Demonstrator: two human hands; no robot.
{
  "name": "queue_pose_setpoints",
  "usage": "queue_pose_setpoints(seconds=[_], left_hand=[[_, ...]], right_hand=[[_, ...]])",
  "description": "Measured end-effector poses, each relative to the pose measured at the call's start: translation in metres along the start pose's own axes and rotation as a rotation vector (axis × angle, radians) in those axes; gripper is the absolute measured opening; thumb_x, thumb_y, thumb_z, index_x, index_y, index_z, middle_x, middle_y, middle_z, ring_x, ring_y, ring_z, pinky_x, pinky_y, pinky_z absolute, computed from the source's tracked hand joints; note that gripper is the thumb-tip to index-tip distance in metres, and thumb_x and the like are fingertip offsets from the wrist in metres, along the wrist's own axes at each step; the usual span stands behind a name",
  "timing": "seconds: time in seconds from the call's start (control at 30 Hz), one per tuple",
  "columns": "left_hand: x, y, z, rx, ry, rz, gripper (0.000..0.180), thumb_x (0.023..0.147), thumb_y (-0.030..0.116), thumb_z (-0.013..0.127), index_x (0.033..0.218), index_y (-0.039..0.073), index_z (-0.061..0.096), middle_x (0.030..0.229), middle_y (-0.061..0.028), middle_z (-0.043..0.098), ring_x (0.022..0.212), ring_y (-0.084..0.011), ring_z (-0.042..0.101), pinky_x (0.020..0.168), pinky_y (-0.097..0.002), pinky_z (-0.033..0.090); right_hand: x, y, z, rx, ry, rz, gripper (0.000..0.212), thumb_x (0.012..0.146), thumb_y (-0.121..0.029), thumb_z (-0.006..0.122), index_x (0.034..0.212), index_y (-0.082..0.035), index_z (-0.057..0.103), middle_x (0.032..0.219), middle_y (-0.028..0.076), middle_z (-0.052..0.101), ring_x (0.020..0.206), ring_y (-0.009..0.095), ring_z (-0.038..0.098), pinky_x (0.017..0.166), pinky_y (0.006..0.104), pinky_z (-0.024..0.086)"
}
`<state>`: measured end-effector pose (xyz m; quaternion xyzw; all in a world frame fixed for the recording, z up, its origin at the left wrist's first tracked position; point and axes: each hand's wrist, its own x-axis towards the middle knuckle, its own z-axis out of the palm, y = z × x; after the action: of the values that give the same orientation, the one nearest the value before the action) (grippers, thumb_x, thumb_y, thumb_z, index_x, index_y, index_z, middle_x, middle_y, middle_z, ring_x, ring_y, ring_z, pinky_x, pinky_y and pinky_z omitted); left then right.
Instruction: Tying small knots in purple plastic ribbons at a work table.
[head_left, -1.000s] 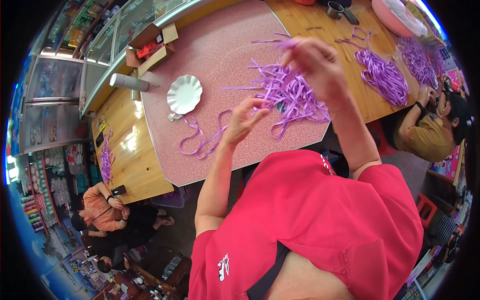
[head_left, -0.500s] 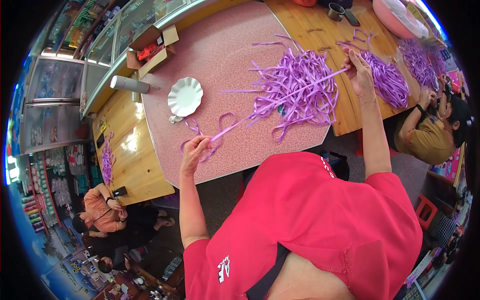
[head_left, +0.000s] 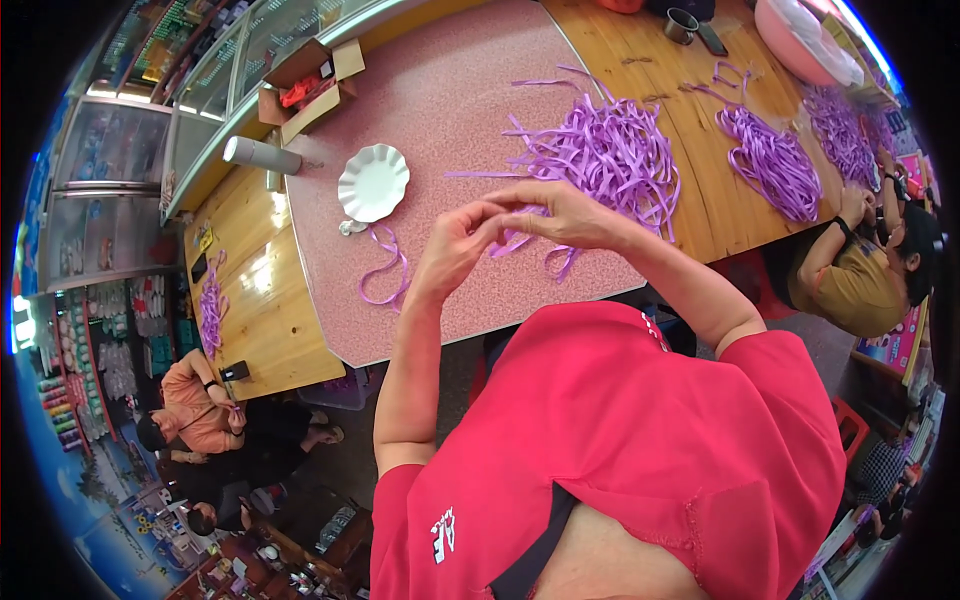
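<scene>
My left hand point(head_left: 455, 243) and my right hand point(head_left: 562, 215) meet over the pink tabletop, fingertips together. Both are closed in a pinch around a strip of purple ribbon point(head_left: 516, 241), which shows in part beneath the right hand; the fingers hide the rest. Just beyond the right hand lies a big loose heap of purple ribbon strips point(head_left: 615, 155). One thin ribbon loop point(head_left: 385, 283) curls on the table to the left of my left hand, running up toward a small whitish lump point(head_left: 351, 228) beside a white scalloped plate point(head_left: 373, 184).
A grey-white cylinder bottle point(head_left: 262, 156) and an open cardboard box point(head_left: 318, 88) with red contents stand at the far left. Rightward on the wooden table lie another ribbon bundle point(head_left: 768, 165), a metal mug point(head_left: 680, 26) and a pink basin point(head_left: 795, 45). Co-workers sit at left point(head_left: 195, 405) and right point(head_left: 860, 270).
My hands were wide apart with a ribbon stretched between them. Now they have come together in the middle, the right hand moving left and the left hand moving right and away from me.
</scene>
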<state>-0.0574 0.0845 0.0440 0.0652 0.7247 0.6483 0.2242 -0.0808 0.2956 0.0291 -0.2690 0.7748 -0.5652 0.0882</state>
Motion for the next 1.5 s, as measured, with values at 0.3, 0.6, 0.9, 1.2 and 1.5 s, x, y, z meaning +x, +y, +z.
queue_pose_setpoints(seconds=[0.3, 0.6, 0.9, 1.2, 1.5], left_hand=[[-0.010, -0.002, -0.016, -0.167, 0.140, 0.006, 0.026, 0.094, 0.014, 0.063, 0.115, -0.001, 0.059, 0.090, -0.0061, 0.069, 0.082, -0.0113, 0.064, 0.076, -0.0237, 0.049], [-0.012, 0.013, -0.001, -0.092, 0.096, 0.078, 0.028, 0.095, 0.008, 0.059, 0.121, -0.002, 0.053, 0.091, -0.0090, 0.069, 0.084, -0.0126, 0.064, 0.079, -0.0262, 0.050], [-0.021, 0.019, -0.008, 0.004, 0.126, 0.099, 0.026, 0.098, 0.011, 0.055, 0.122, 0.000, 0.054, 0.087, -0.0077, 0.068, 0.081, -0.0110, 0.063, 0.075, -0.0263, 0.050], [-0.016, 0.018, 0.006, 0.646, 0.208, 0.515, 0.026, 0.099, 0.024, 0.052, 0.103, 0.001, 0.063, 0.083, -0.0106, 0.065, 0.084, -0.0247, 0.063, 0.081, -0.0357, 0.046], [-0.016, 0.006, 0.005, 0.299, 0.217, 0.242, 0.027, 0.101, 0.023, 0.050, 0.091, 0.001, 0.060, 0.081, -0.0085, 0.062, 0.079, -0.0175, 0.060, 0.076, -0.0309, 0.046]], right_hand=[[0.000, 0.009, -0.018, 0.352, -0.045, 0.298, 0.017, 0.093, -0.014, 0.065, 0.101, -0.001, 0.070, 0.082, 0.000, 0.066, 0.074, 0.006, 0.059, 0.064, 0.0220, 0.047], [-0.001, -0.011, 0.006, 0.305, -0.161, 0.104, 0.036, 0.091, -0.020, 0.068, 0.118, 0.002, 0.062, 0.110, 0.009, 0.068, 0.103, 0.015, 0.062, 0.088, 0.0291, 0.050], [-0.001, -0.011, 0.015, 0.428, 0.001, 0.224, 0.021, 0.089, -0.019, 0.070, 0.094, 0.002, 0.071, 0.079, 0.001, 0.067, 0.074, 0.005, 0.056, 0.061, 0.0225, 0.045], [-0.004, -0.020, 0.014, 0.341, 0.117, 0.192, 0.014, 0.088, -0.013, 0.070, 0.090, 0.001, 0.069, 0.070, -0.007, 0.055, 0.063, 0.001, 0.044, 0.053, 0.0201, 0.034], [-0.009, -0.031, 0.010, 0.297, 0.141, 0.177, 0.017, 0.088, -0.015, 0.068, 0.092, 0.002, 0.069, 0.074, 0.000, 0.065, 0.070, 0.004, 0.056, 0.061, 0.0221, 0.047]])
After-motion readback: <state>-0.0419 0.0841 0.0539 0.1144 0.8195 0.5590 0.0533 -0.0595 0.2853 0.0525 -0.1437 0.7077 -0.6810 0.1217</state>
